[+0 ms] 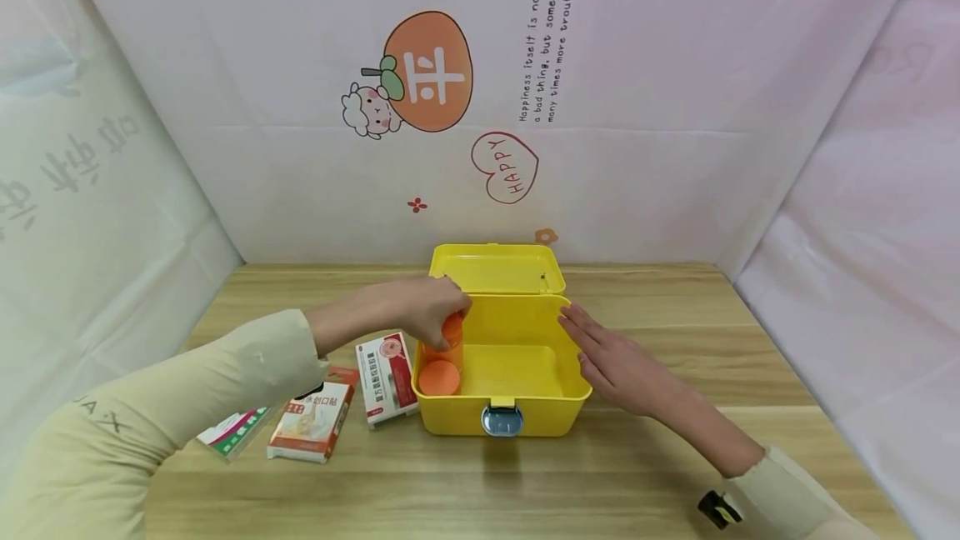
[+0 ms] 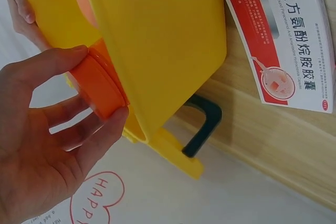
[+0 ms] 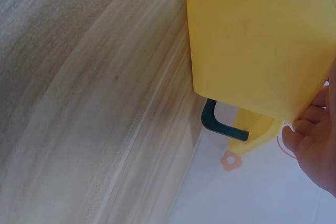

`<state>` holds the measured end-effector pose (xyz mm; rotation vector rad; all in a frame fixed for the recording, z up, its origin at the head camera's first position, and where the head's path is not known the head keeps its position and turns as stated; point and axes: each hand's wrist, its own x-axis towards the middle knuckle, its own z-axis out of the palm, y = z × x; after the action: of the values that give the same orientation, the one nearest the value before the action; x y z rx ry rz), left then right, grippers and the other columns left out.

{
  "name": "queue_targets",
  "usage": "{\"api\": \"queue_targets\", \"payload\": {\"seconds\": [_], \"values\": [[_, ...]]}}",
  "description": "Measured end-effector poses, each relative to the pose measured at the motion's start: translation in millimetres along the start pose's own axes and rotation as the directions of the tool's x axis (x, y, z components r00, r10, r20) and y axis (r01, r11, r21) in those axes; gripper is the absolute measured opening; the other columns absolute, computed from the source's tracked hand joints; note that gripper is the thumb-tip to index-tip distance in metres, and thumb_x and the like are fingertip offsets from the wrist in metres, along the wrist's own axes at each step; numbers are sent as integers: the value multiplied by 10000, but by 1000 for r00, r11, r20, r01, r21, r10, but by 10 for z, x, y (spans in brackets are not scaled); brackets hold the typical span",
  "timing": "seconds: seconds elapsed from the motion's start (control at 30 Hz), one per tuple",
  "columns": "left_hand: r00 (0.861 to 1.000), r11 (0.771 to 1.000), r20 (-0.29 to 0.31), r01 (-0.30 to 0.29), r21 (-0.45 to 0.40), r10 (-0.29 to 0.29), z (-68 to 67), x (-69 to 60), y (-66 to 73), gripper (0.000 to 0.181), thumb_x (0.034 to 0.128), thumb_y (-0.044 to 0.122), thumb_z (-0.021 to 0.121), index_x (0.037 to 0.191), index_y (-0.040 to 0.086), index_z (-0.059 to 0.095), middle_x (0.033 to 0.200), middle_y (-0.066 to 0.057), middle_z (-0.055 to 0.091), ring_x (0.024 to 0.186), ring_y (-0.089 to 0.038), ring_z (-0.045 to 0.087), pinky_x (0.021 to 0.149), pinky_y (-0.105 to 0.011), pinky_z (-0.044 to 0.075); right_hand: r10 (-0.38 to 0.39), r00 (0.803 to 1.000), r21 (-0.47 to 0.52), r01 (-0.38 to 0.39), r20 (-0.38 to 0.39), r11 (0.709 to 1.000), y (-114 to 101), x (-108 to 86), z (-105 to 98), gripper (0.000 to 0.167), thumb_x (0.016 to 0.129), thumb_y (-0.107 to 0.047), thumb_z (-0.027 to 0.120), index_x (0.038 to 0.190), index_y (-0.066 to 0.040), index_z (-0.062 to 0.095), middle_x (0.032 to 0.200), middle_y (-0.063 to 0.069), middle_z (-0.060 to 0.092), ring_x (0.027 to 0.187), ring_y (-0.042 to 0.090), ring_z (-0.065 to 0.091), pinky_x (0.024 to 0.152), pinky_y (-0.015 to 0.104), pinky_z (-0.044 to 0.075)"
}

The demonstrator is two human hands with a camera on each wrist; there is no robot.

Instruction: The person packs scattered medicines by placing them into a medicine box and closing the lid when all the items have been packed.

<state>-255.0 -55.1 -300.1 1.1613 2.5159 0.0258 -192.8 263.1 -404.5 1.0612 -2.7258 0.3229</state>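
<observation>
A yellow lidded box (image 1: 457, 417) stands on the table with its lid (image 1: 491, 269) tipped back. My left hand (image 1: 427, 307) pinches an orange bottle (image 1: 453, 354) by its cap (image 2: 102, 87), thumb and fingers round the rim. That bottle is at the left rear inside the box; its lower part is hidden. Another orange round-topped container (image 1: 439, 378) sits in the front left corner of the box. My right hand (image 1: 618, 365) rests its extended fingers on the box's right rim and holds nothing.
Left of the box lie a red and white medicine box (image 1: 386, 377), an orange and white bandage box (image 1: 315, 419) and a green and pink packet (image 1: 236, 432). A dark green handle (image 3: 223, 128) hangs behind the yellow box. A small black object (image 1: 718, 509) is near my right sleeve.
</observation>
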Motion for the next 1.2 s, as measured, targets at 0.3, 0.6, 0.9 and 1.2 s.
{"api": "queue_targets", "payload": {"seconds": [0.3,0.6,0.9,1.2], "values": [[999,999,-3,32,33,-31,61,26,14,290,811,252,822,952,115,608,825,19,573,739,-141,533,648,-219,451,-9,1000,-4,9,-27,1000,-5,-9,3,533,1001,-94,491,1506,30,375,1579,198,371,1430,373,400,1009,476,502],[1000,996,-3,26,86,-26,106,63,34,307,802,281,837,922,123,603,810,30,553,723,-139,528,631,-224,442,12,1000,-9,-12,8,1000,-13,-13,-15,548,1014,-123,484,1528,7,344,1604,181,332,1442,345,393,976,450,527],[1000,992,4,18,125,-19,179,119,29,256,803,243,821,868,143,595,778,41,539,701,-145,514,604,-225,414,9,1000,-25,-9,13,1000,-8,-6,-6,554,1006,-111,491,1526,13,344,1599,192,335,1448,353,379,990,448,519],[999,984,22,29,176,-33,198,126,55,250,823,282,819,904,142,628,794,48,560,745,-145,526,648,-230,448,16,1000,-10,-16,15,1000,-19,-5,-22,558,999,-97,501,1525,13,348,1596,198,339,1443,349,388,962,449,534]]}}
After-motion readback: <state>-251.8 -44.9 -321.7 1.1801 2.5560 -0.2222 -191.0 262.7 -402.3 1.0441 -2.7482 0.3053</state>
